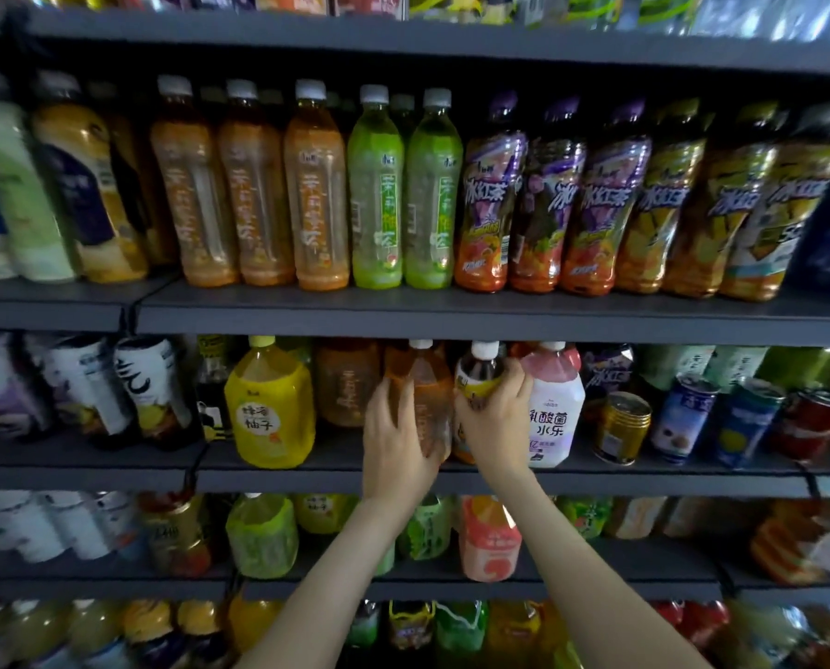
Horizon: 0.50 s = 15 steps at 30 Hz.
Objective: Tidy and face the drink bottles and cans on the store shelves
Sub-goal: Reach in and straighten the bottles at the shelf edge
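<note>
Both hands are reaching onto the second shelf [277, 475] from eye level, each wrapped around a bottle. Left hand [396, 439] is gripping an amber bottle [425, 383], fingers curling round its left side and thumb lying across the front. Right hand [492, 427] is clasping a dark bottle [478, 374] with a white cap and yellow label — the palm is covering its lower half, fingertips spreading toward the pink bottle [553, 403] just beside it on the right. The amber and dark bottles are standing upright, touching or nearly touching each other, near the shelf's front edge.

To the left, a squat yellow bottle [270, 403] is sitting at the front, with another amber one behind the gap. To the right of the pink bottle, a gold can [620, 427] is leaning, followed by a blue can [683, 417] and a red can [816, 422].

On the shelf above, tall bottles are lining up label-forward: orange teas [314, 195], green teas [376, 195], then purple-capped iced teas [490, 200]. Lower shelves are holding more green, yellow and pink bottles — blurred, so labels are unreadable.
</note>
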### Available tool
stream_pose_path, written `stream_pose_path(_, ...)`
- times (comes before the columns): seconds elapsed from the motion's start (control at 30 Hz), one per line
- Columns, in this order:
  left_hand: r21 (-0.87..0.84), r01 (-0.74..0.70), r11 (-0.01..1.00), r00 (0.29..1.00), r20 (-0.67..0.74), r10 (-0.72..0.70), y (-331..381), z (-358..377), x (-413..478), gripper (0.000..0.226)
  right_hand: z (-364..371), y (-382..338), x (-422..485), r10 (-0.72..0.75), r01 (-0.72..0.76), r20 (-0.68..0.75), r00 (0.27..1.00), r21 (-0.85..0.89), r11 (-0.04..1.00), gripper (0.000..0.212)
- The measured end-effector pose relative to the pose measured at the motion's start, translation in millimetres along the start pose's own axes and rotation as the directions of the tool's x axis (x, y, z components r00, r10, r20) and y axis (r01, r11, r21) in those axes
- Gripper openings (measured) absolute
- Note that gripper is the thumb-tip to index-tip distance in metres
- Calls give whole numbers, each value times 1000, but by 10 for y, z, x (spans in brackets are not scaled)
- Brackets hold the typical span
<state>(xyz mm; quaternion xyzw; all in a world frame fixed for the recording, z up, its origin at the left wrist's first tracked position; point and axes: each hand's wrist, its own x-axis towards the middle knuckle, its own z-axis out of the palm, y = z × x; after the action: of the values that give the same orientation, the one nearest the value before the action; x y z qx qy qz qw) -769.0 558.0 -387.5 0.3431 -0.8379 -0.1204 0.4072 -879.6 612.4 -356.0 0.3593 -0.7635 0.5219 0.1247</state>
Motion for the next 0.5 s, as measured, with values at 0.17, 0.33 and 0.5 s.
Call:
stream_pose_path(0.17, -123, -9, 992, 991, 132, 25, 208, -98, -104, 80, -423, -61, -192, -120, 117, 28, 992, 85, 989, 70)
stream_pose_path(0.33, -444, 102, 890, 932, 354, 70, 766, -450, 63, 58, -1028, -396, -212, -65, 32, 155, 986, 202, 979, 72)
stream_pose_path(0.5, -425, 98, 900, 902, 420, 101, 1346, -541, 249, 71, -1688, -431, 70, 40, -92, 172, 984, 308, 947, 76)
